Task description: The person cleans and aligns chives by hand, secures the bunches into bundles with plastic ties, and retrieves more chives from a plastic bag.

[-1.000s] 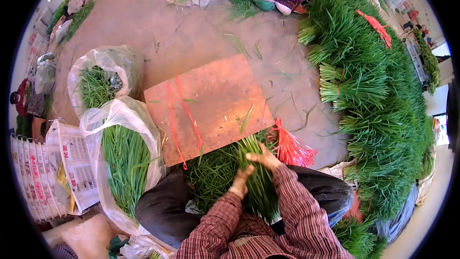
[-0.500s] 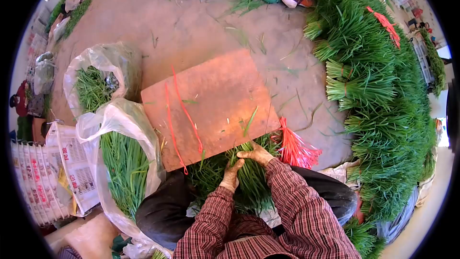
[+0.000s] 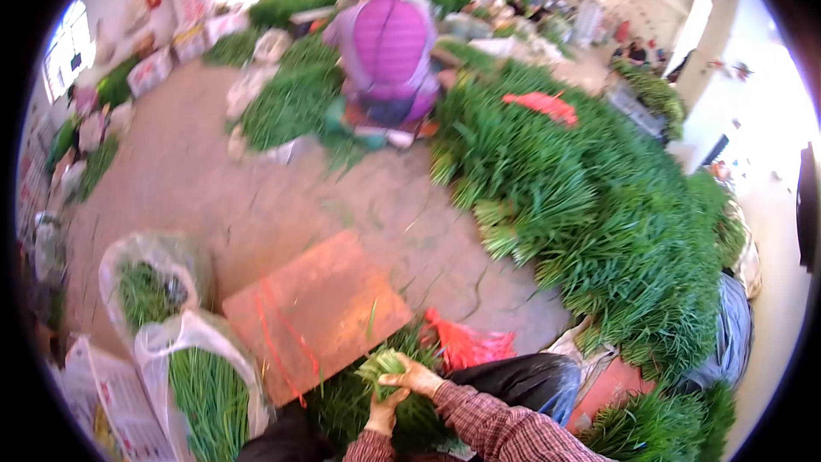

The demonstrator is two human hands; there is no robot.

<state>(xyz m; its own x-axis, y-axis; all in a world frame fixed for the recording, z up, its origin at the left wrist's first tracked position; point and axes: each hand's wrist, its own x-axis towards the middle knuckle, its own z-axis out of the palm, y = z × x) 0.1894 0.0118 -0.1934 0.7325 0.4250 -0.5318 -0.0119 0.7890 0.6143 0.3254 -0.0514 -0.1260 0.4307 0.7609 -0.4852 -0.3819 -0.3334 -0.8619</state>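
Note:
Near the bottom centre, my right hand [image 3: 416,376] is wrapped round a bunch of green stalks [image 3: 380,368], its pale cut ends pointing up. My left hand [image 3: 382,411] closes round the same bunch just below. Loose green leaves [image 3: 338,411] lie beneath both hands, between my legs. Beyond them is a reddish-brown board [image 3: 316,308] with two red ties [image 3: 278,329] across its left part. A bundle of red ties [image 3: 470,344] lies right of the board.
Two plastic bags of greens [image 3: 209,402] [image 3: 145,291] stand at the left. A large heap of tied green bunches [image 3: 590,222] fills the right side. A person in a purple vest [image 3: 389,43] sits at the back. A white printed sack [image 3: 128,402] is at the lower left.
The view has tilted up, bringing the seated person and far room into sight. My hands still hold the stalks, whose pale ends now show above my fingers.

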